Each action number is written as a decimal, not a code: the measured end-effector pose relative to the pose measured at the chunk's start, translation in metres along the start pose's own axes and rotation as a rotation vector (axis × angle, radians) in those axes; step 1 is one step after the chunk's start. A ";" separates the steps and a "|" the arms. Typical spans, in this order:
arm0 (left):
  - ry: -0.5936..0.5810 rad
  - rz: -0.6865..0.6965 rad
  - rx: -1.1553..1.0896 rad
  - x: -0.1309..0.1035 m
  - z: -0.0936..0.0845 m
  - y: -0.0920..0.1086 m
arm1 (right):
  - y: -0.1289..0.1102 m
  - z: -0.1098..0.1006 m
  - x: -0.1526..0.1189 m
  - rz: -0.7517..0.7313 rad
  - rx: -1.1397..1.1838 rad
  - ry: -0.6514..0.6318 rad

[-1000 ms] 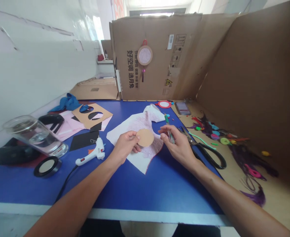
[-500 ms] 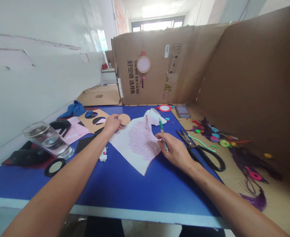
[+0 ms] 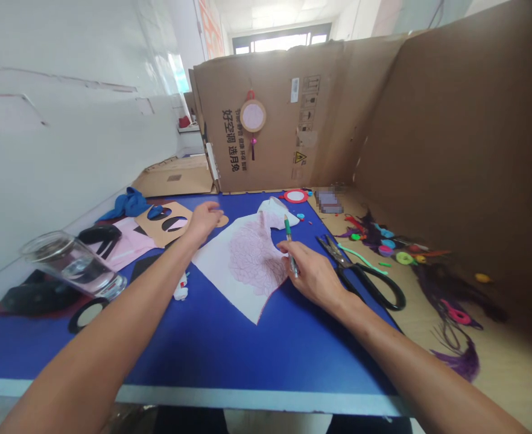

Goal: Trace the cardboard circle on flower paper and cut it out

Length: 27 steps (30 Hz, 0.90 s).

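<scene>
My right hand point(image 3: 313, 271) grips a green pencil point(image 3: 288, 226), its sharpened tip pointing away from me. This hand rests by the right edge of a white sheet with a purplish flower drawing point(image 3: 252, 259), whose far part curls up. My left hand point(image 3: 206, 220), fingers stretched out and a little apart, hovers over a tan cardboard disc point(image 3: 223, 221). It hides most of the disc, and nothing shows in its fingers. Left of that hand lies a tan cardboard piece with round holes point(image 3: 151, 226). Black-handled scissors point(image 3: 354, 265) lie open beside my right hand.
A glass of water point(image 3: 76, 265) and a black ring point(image 3: 87, 314) are at the left. A red-rimmed disc point(image 3: 295, 196) lies at the back. Purple tassels point(image 3: 462, 358) and small colourful bits are on the right. Cardboard walls point(image 3: 329, 120) enclose the back and right.
My left hand has come off the edge of the tan disc and now covers much of it. The right hand keeps its pencil grip. The whole view has shifted slightly.
</scene>
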<state>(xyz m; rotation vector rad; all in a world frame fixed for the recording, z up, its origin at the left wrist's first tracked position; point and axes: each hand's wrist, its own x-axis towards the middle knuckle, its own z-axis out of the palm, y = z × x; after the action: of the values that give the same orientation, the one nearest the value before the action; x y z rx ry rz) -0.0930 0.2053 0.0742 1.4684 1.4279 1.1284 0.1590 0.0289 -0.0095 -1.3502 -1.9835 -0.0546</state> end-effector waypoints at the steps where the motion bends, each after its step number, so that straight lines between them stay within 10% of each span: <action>1: -0.063 -0.002 -0.008 -0.015 0.009 0.001 | -0.001 0.000 0.000 -0.010 -0.007 -0.008; 10: -0.482 -0.089 -0.344 -0.135 0.066 -0.014 | -0.017 -0.002 -0.003 -0.147 -0.058 -0.110; 27: -0.315 -0.229 -0.540 -0.120 0.064 -0.019 | -0.018 -0.002 -0.002 -0.159 -0.147 -0.149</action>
<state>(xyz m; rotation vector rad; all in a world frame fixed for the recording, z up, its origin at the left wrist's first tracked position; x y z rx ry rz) -0.0348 0.0899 0.0278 1.0148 0.9464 0.9858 0.1454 0.0183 -0.0032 -1.3175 -2.2478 -0.1816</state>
